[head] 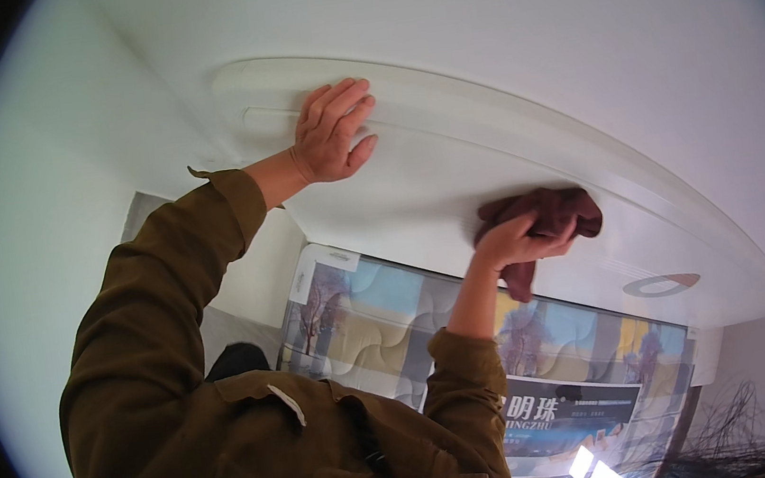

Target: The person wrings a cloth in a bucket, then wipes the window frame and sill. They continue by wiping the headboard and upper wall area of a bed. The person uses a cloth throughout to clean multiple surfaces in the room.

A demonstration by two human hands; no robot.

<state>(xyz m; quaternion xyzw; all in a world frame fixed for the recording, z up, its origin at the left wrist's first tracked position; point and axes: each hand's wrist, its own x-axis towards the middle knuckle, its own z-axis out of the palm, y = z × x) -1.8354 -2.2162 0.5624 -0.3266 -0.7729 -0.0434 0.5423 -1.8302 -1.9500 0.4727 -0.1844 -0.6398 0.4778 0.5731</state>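
My left hand [337, 130] lies flat, fingers a little spread, on the upper part of a white, curved headboard [401, 158]. Lower and to the right, my right hand [529, 239] grips a bunched maroon cloth [551, 211] against the headboard's face. One end of the cloth hangs below the fingers. A thin groove runs along the board under its rounded top edge. An oval grey and brown inlay [662, 285] sits near the board's right end. Brown sleeves cover both forearms, leaving the wrists bare.
Beneath the headboard lies a plastic-wrapped mattress [385, 317] with printed trees and a dark label bearing writing. White wall [46, 180] stands at left and behind the board. A dark rounded thing [240, 360], perhaps a shoe, shows beside grey flooring. Light reflects off the wrapping at the bottom.
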